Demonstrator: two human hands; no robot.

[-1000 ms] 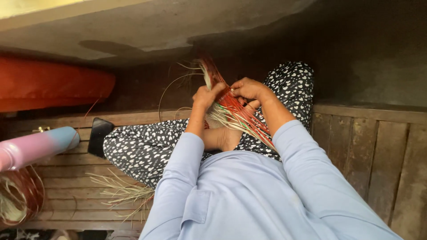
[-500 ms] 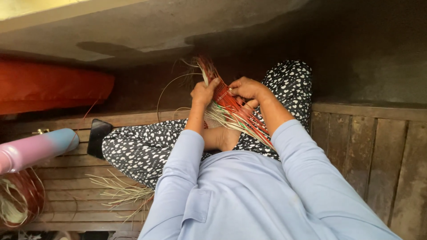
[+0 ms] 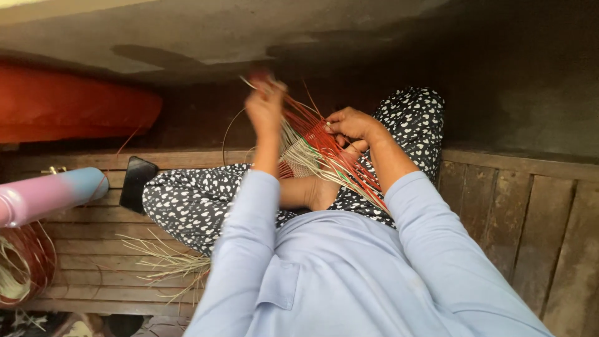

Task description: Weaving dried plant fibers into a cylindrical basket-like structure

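Two hands are at work over my lap, both on a piece of woven strip work (image 3: 312,153) in red and pale strands that sits above my crossed legs in spotted dark trousers (image 3: 193,203). My left hand (image 3: 265,106) is raised and blurred, its fingers closed on a bunch of thin red strands (image 3: 299,115) that fan from it down to the weave. My right hand (image 3: 349,125) is lower and to the right, curled over the upper edge of the weave, fingers pinched on the strands there. Long red strips, with one green one among them, run from under that hand down towards my right sleeve.

I sit on a slatted wooden bench (image 3: 530,212). A loose sheaf of pale straw-like strands (image 3: 165,262) lies on the slats just beside my left knee. A black flat object (image 3: 137,182) rests against that knee, near a pink and blue bottle (image 3: 50,195) at the left edge. Below the bottle is a coil of red and pale strands (image 3: 22,271), partly cut off by the picture edge. An orange-red cushion-like thing (image 3: 75,106) lies beyond the bench.
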